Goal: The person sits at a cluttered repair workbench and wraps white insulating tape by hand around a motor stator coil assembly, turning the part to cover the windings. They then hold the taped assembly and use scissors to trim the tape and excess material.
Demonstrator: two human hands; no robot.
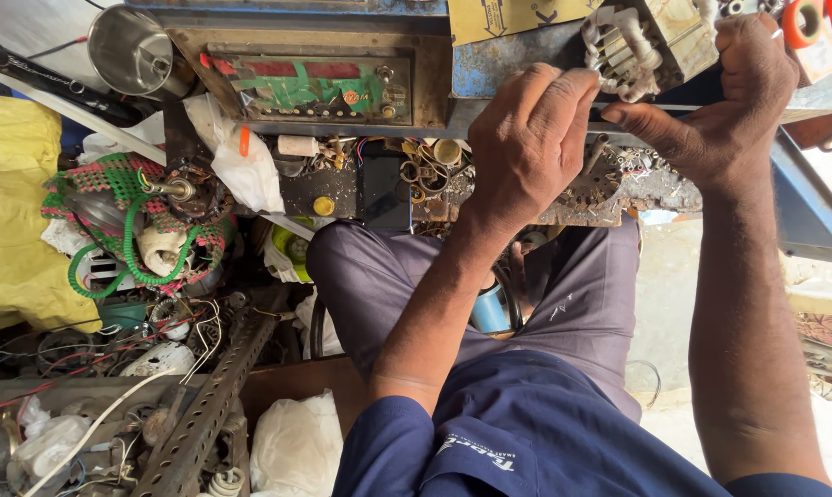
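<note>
My left hand (526,147) rests on the front edge of a cluttered blue workbench (490,64), fingers curled over the edge. My right hand (733,97) is closed against the right side of a cream box-shaped component (664,37) with white sleeved wires (618,51). Its thumb stretches left along the bench edge towards my left hand. What the right fingers enclose is hidden. My grey trousers (379,276) and blue shirt (526,433) fill the lower middle.
A circuit board in a wooden frame (310,87) lies on the bench, with a steel cup (131,51) to its left. A green-corded motor (140,230), perforated metal angle (209,405), loose wires, white bags and a yellow sack (16,212) crowd the left. Orange-handled tools (816,23) sit top right.
</note>
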